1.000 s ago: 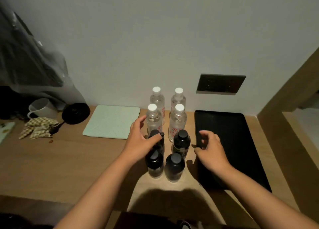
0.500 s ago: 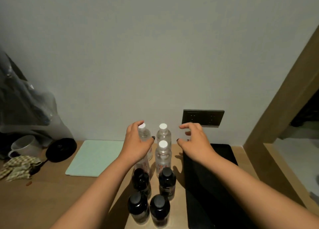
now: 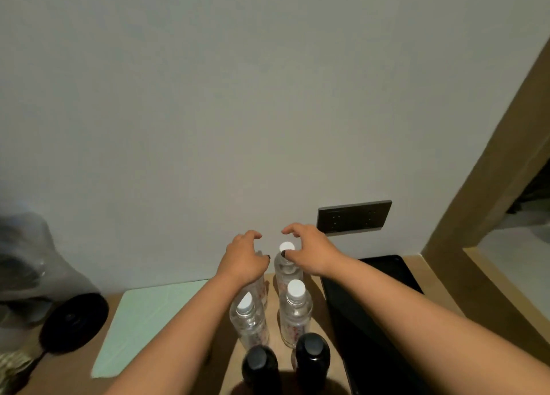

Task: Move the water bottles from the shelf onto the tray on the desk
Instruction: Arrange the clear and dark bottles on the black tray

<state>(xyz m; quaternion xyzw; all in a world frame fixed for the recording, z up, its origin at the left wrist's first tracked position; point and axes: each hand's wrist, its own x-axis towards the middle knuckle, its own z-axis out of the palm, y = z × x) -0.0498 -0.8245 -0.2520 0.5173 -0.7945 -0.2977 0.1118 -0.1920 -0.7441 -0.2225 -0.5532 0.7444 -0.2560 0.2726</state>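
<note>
**Inspector:** Four clear water bottles with white caps are standing upright in a two-by-two block on the wooden desk (image 3: 178, 362), just left of the black tray (image 3: 375, 314). The back right bottle (image 3: 287, 271) is standing against the wall side; the front right bottle (image 3: 295, 311) and front left bottle (image 3: 248, 320) are sitting just ahead of it. The back left bottle (image 3: 262, 287) is mostly hidden behind your wrist.

**Operator:** And my hands?

**Inspector:** Your right hand (image 3: 309, 253) is hovering at the back right bottle's cap, fingers curved and spread, thumb lying at the cap; nothing is being gripped. Your left hand (image 3: 242, 259) is arching over the back left bottle's top, fingers curled down; whether they are closing on it, I cannot tell.

**Operator:** Anything else nearby?

**Inspector:** Two dark bottles with black caps (image 3: 312, 357) are standing nearest you, in front of the clear ones. A pale green mat (image 3: 148, 320) is lying left of the bottles, with a round black object (image 3: 74, 321) further left. A dark wall socket panel (image 3: 354, 217) is sitting above the tray.
</note>
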